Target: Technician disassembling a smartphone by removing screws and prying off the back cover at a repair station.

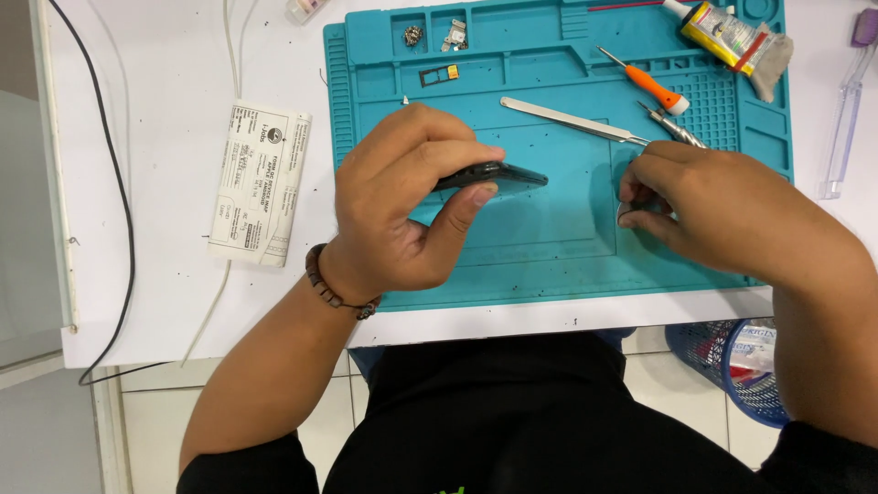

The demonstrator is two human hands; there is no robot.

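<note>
White worktable under a teal silicone repair mat.
Left hand grips a thin black phone edge-up above the mat's middle; right hand pinches a small metal piece, too small to identify; steel tweezers and an orange-handled screwdriver lie behind.

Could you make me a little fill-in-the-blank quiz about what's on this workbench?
1. The left hand grips a slim black ____ by its edges.
2. Everything sits on a ____-coloured rubber work mat.
3. The small screwdriver has an ____ handle.
4. Steel tweezers lie ____ the two hands.

Missing words: phone; teal; orange; above
</note>
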